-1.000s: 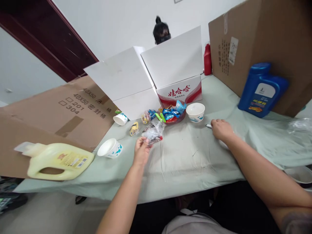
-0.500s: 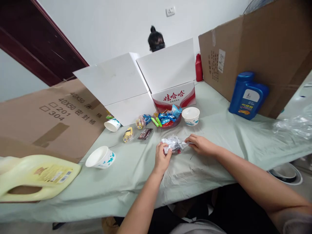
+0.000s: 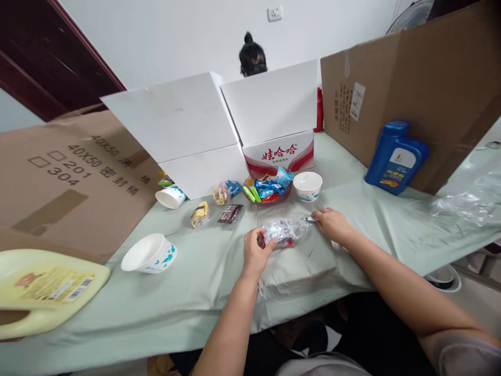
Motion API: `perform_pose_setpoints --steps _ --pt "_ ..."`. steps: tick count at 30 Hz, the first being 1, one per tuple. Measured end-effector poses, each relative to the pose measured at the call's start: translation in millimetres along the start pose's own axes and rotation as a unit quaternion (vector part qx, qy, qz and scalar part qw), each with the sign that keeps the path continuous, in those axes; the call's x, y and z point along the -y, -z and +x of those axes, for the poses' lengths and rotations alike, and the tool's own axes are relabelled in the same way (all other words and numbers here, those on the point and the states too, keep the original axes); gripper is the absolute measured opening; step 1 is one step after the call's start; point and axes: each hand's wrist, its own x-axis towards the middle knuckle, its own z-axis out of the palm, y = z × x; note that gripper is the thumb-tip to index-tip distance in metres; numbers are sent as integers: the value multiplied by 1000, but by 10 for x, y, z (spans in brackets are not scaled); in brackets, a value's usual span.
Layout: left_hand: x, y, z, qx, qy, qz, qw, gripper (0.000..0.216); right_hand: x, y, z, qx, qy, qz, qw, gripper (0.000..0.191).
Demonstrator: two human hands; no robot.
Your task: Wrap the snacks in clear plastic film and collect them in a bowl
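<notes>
My left hand (image 3: 254, 253) is closed on the near end of a clear plastic bag (image 3: 282, 232) with something red inside, lying on the pale green tablecloth (image 3: 219, 271). At the bag's far end my right hand (image 3: 332, 225) rests with fingers curled on a small silvery object (image 3: 310, 220). Just beyond the bag stands a red dish of wrapped sweets (image 3: 269, 189), with a white paper bowl (image 3: 307, 186) to its right. Loose sweets (image 3: 230, 213) lie left of the dish.
Two more white bowls (image 3: 149, 254) (image 3: 170, 197) sit to the left, one tipped over. A yellow jug (image 3: 43, 290) lies at the left edge, a blue bottle (image 3: 395, 157) stands right. Open white box (image 3: 274, 125) and brown cartons (image 3: 410, 78) wall the back. A person's head (image 3: 252, 55) shows behind.
My left hand has carried the plastic bag from near the sweets to the table's middle. My right hand came over to the bag's far end. The view has shifted slightly.
</notes>
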Motion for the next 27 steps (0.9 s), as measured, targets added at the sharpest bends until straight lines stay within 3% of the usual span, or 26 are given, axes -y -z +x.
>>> perform_pose_setpoints --steps 2,4,6,9,13,17,20,23,27 --pt "-39 -7 7 2 1 15 1000 46 -62 -1 25 -31 -49 -20 998 26" --pt "-67 -14 13 7 0 21 1000 38 -29 -52 63 -60 -44 10 997 29" --pt "-65 -12 15 7 8 -5 1000 18 55 -119 90 -65 27 87 994 35" --pt "-10 18 -7 -4 35 -47 998 20 150 -171 78 -19 144 178 973 44" --pt "14 69 -68 -10 63 -61 996 26 125 -123 13 5 153 195 969 22" --pt "-106 68 -108 57 -9 -14 998 54 112 -45 -34 -65 196 230 951 16" --pt "-178 49 -126 60 -39 -12 997 26 173 13 -54 -135 234 248 930 12" --pt "-166 40 -140 20 31 -150 988 12 231 67 -90 -158 249 280 913 9" --pt "-74 49 -113 -116 183 -366 905 25 224 49 -142 -113 208 361 902 8"
